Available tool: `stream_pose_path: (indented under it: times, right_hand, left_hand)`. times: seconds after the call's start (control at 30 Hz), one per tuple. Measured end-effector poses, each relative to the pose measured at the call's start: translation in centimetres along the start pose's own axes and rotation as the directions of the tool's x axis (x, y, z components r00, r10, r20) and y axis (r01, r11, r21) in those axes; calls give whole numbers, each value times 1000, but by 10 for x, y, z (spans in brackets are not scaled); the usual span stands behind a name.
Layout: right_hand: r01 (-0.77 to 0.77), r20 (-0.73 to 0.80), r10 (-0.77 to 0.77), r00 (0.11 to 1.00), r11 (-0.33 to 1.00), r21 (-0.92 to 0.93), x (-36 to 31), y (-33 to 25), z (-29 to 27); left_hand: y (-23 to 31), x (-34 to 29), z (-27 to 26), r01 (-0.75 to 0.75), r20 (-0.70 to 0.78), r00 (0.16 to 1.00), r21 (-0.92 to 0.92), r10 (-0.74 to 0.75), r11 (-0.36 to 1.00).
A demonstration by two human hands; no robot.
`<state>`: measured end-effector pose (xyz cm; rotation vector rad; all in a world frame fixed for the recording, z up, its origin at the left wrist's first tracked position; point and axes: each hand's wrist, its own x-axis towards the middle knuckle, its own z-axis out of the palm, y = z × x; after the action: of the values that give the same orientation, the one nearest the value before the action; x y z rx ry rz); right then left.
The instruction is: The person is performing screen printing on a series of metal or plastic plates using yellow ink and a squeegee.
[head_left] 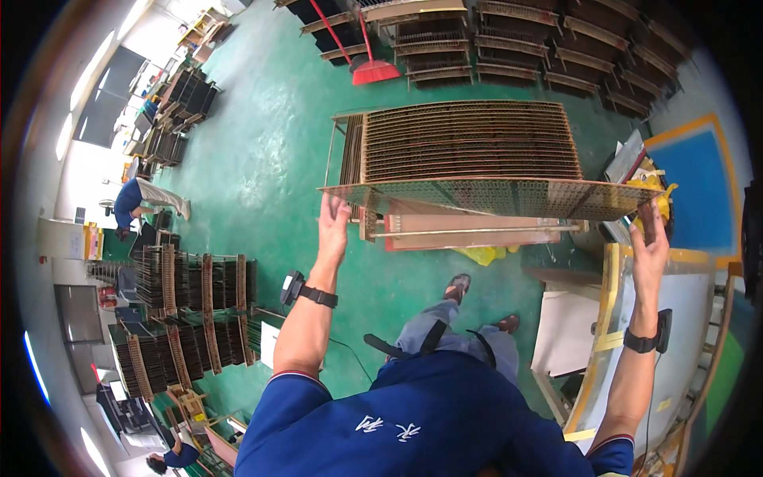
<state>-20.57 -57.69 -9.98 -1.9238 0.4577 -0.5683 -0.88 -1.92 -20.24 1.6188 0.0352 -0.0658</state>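
Note:
A long, thin sheet [493,197] with a dense pattern of small holes or cells, like a printed panel, is held level in front of me. My left hand [334,226] has its left end, fingertips at the edge. My right hand [650,242] pinches the other end, thumb and fingers on the corner. Just beyond the sheet stands a slotted rack [477,234], filled with several similar thin brown panels [469,143] in close rows. The sheet hides part of the rack's near side. Whether the sheet touches the rack, I cannot tell.
Several loaded racks [433,48] line the far side, a red broom [375,71] before them. More racks [187,286] stand at left, near a bending co-worker [131,203]. A yellow-edged frame [660,342] is close on my right. Green floor [262,119] lies between.

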Motion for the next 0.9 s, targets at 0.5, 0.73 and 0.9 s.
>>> stream_pose_path:
  times: [0.5, 0.73, 0.9]
  right_hand:
    - [-75, 36, 72, 997, 994, 83, -2, 63, 35]
    - [-79, 9, 79, 997, 993, 82, 1, 69, 33]
    - [54, 58, -53, 997, 999, -5, 23, 88, 49]
  left_hand:
    - [-34, 16, -2, 117, 32, 993, -137, -113, 984]
    - [-46, 29, -15, 82, -11, 997, -36, -83, 996]
    - [-7, 37, 13, 247, -323, 897, -201, -302, 948]
